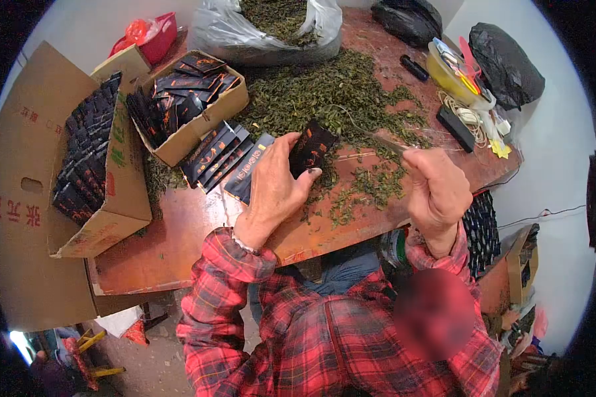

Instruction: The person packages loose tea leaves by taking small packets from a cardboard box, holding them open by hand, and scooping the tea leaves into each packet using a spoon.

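Observation:
My left hand (276, 173) is closed around a small black packet (313, 144) with orange print, held tilted above the near edge of a leaf pile. In my right hand (438, 190) is the handle of a thin metal spoon (385, 141). Its far end reaches left over the dried green leaves (298, 86), close to the packet's top. Whether leaves are on the spoon I cannot make out. Left of my left hand, several flat black packets (208, 161) lie fanned out on the red-brown table (172, 248).
A small cardboard box (208, 119) and a larger one (122, 228), both with black packets, stand at the left. A clear plastic bag (225, 40) of leaves sits at the back. At the right are a yellow basket (444, 73), a black bag (506, 66) and a coiled cord (467, 112).

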